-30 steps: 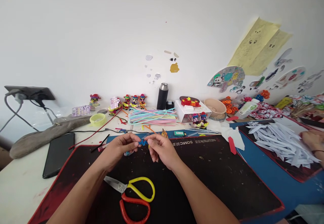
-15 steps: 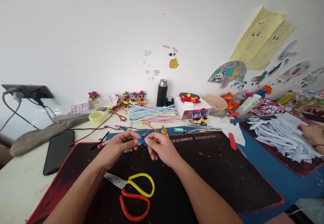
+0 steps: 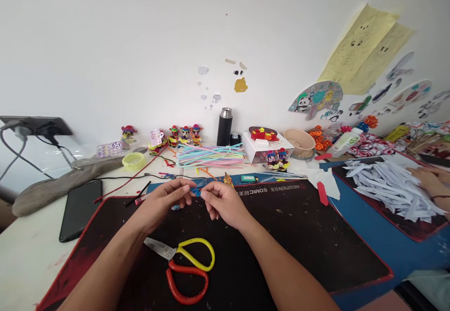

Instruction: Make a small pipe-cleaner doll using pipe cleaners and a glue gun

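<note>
"In the head view, where's the blue piece (image 3: 196,192)?"

"Above the far part of the mat (image 3: 288,236), between the two hands. The left hand (image 3: 173,196) pinches one side, the right hand (image 3: 222,201) the other, fingertips close together."

"What's near them?"

"The scissors (image 3: 171,254) lie on the mat between the forearms, blades pointing at the left one. Past the mat's far edge, the pastel strips (image 3: 211,156) lie in a heap on the bench (image 3: 28,255)."

"And the open room?"

"Mostly right of the right forearm: bare mat out to its red edge (image 3: 381,278). Left is tighter, with the phone (image 3: 80,210) just beside the mat's edge."

"Farther right?"

"A strip of blue surface (image 3: 372,236), then a second mat (image 3: 341,180) bearing white paper strips (image 3: 393,189). Another person's hand (image 3: 427,180) is at their far side."
</note>
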A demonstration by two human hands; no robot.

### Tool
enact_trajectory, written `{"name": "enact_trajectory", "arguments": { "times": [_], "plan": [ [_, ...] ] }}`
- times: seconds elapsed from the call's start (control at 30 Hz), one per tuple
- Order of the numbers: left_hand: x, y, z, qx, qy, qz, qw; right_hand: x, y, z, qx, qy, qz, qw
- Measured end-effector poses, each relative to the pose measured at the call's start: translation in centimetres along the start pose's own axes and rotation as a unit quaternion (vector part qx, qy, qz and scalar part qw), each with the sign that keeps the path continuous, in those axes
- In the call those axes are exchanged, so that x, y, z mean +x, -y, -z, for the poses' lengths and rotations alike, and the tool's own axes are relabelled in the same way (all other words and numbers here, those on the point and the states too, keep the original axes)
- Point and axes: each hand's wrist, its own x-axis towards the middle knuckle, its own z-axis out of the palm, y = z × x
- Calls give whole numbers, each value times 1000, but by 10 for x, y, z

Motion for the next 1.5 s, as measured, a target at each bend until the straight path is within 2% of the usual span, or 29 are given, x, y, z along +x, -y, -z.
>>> {"name": "enact_trajectory", "arguments": {
  "times": [0.17, 0.33, 0.9, 1.5],
  "plan": [
    [-1, 0, 0, 62, 32, 1, 998, -1, -2, -3, -31, 5, 0, 1000],
    [-1, -2, -2, 59, 55, 12, 997, -1, -3, -3, -35, 2, 0, 999],
    [-3, -8, -11, 88, 38, 10, 995, 1, -7, -2, -60, -5, -11, 998],
    [-2, -7, -11, 119, 36, 14, 992, 1, -10, -1, -64, -10, 0, 998]
  ]
}}
